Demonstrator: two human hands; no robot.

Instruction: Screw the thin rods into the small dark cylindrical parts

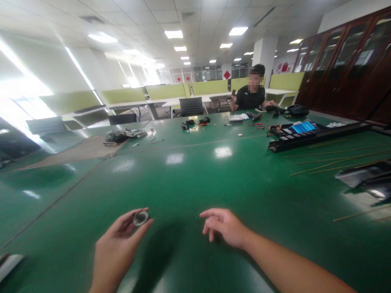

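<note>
Between the thumb and fingers of my left hand [122, 240] is a small round part [141, 219] with a pale ring-shaped rim and a dark middle; its exact kind I cannot make out. It is held above the green tabletop [189, 183], tilted so the ring faces me. My right hand [224, 227] hovers to the right of it, apart from the part. Its index finger is stretched out to the left, the other fingers are loosely bent, and nothing shows in them.
Thin brown rods [330, 162] and a long black channel [305, 138] lie at the right. Small black parts [195, 122] and a pile of electronic parts [125, 135] lie farther back. A person [249, 95] sits across the table. A pale object [10, 266] is at the lower left.
</note>
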